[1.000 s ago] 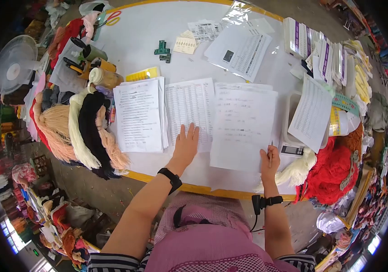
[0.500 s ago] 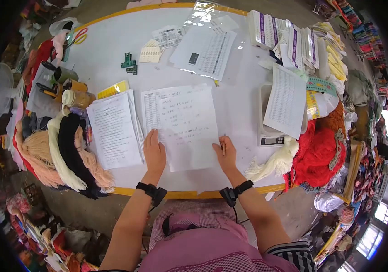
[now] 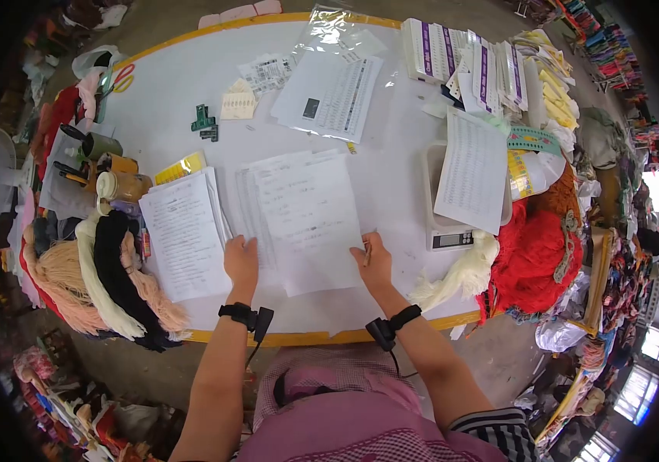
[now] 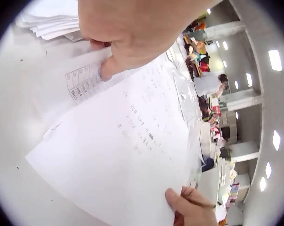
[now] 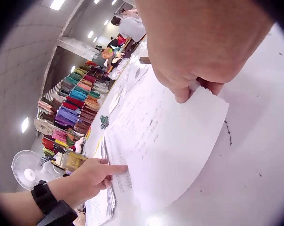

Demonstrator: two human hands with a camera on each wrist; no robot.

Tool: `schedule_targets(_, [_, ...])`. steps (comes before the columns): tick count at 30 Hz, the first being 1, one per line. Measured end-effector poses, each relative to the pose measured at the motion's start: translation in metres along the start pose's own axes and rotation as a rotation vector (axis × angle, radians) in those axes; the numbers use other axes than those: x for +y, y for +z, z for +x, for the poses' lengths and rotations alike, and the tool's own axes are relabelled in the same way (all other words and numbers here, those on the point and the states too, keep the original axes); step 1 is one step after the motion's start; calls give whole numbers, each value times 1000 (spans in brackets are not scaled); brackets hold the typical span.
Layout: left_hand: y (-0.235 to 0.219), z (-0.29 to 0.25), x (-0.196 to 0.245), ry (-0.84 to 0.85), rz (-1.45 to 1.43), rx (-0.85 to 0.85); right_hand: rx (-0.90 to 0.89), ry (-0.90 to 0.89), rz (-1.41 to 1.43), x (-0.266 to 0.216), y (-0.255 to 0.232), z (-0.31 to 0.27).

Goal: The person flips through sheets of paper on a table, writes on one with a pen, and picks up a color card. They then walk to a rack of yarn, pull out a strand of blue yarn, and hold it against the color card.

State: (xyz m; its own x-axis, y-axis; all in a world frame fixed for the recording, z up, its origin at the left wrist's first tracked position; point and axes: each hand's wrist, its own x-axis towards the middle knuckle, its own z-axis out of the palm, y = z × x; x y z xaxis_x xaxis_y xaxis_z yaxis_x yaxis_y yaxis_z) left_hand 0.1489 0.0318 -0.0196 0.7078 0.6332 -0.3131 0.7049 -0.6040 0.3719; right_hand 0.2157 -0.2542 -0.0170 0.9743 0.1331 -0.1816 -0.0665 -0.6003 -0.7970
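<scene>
A handwritten sheet (image 3: 306,231) lies over a printed number table (image 4: 88,84), whose left strip shows beside it. My left hand (image 3: 242,266) grips the left edge of the printed table, thumb on top and the other fingers curled at its side. My right hand (image 3: 376,266) pinches the right edge of the handwritten sheet between thumb and fingers. A slim pen (image 4: 198,202) is tucked in the same right hand. In the right wrist view the near part of the handwritten sheet bows up between the hands.
A paper stack (image 3: 183,235) lies left of my left hand, with yarn hanks (image 3: 118,269) beyond it. On the right are a digital scale (image 3: 450,240) bearing a printed sheet, and red yarn (image 3: 530,254). Plastic-covered papers (image 3: 333,92) and green clips (image 3: 204,122) lie farther back.
The handwritten sheet has moved left onto the printed table, my right hand holding its edge. My left hand has gone from lying flat on the table to gripping its left edge.
</scene>
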Motion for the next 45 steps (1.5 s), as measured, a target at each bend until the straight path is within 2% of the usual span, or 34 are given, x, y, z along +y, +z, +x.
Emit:
schedule_targets(1, [-4,2,-1,2,2,1,29,4,4,2,-4,1])
schedule_targets(3, [-12,5,-6,92,-195,308,56,17,-6,8,-13,1])
schedule_targets(4, [-17,8,-11,92,-193,309,56,17,-4,11,-16,1])
schedule_targets(6, [-32,19,-26,192,-358,488,99,-14,2,14,-19,2])
schedule_targets(8, [-54,29,-45,-32,-642,500,100,5,16,15,-23,4])
schedule_targets(9, [-65,28,-48,-58,-986,454,99,20,27,16,-24,5])
schedule_targets(10, [-68,23,-46,-57,-984,455,98,20,29,17,-25,4])
schedule_targets(12, [-74,10,-38,-133,-1247,268,68,17,39,17,-23,3])
schedule_targets(13, [-71,2,-38,-195,-1146,149,66,17,43,14,-21,2])
schedule_targets(14, [-61,-5,-33,-136,-895,157,27,55,45,12,-20,1])
schedule_targets(15, [-43,-10,-33,-112,-947,110,-14,90,47,9,-18,2])
schedule_targets(16, [-27,-15,-34,-62,-808,82,-18,85,51,6,-15,4])
schedule_targets(18, [-10,-28,-20,-38,-838,-33,28,-8,84,3,-10,5])
schedule_targets(21, [26,-30,-18,66,-776,41,-48,47,97,-9,-3,10])
schedule_targets(23, [36,-31,-18,138,-370,73,-95,112,92,-23,-5,11])
schedule_targets(24, [31,-32,-11,133,-365,82,-146,177,92,-30,-3,13])
schedule_targets(26, [14,-37,8,91,-419,-84,-162,126,89,-26,3,13])
schedule_targets(28, [16,-34,9,115,-383,-32,-173,73,83,-16,2,11])
schedule_targets(30, [1,-26,24,170,-286,-32,-82,-28,45,-4,-4,4])
schedule_targets(31, [-18,-18,42,138,-273,-11,-82,-28,50,0,-12,0])
schedule_targets(33, [-16,22,41,353,-255,155,-95,0,48,12,-35,-10])
schedule_targets(35, [-23,62,60,477,-307,205,-100,25,43,25,-51,-17])
schedule_targets(37, [-21,112,65,518,-301,271,-103,52,37,26,-56,-19])
schedule_targets(39, [-20,154,65,478,-164,451,-93,131,-3,29,-64,-19])
schedule_targets(40, [-21,173,63,405,-138,449,-82,139,-13,28,-64,-17])
schedule_targets(41, [-13,205,46,462,-31,499,-56,92,-29,27,-60,-16])
schedule_targets(43, [-16,243,24,500,-7,409,-26,63,-79,34,-50,-12])
schedule_targets(44, [-20,257,16,557,23,366,-30,80,-110,41,-42,-10])
schedule_targets(45, [-18,265,10,698,56,499,-11,66,-55,37,-36,-7])
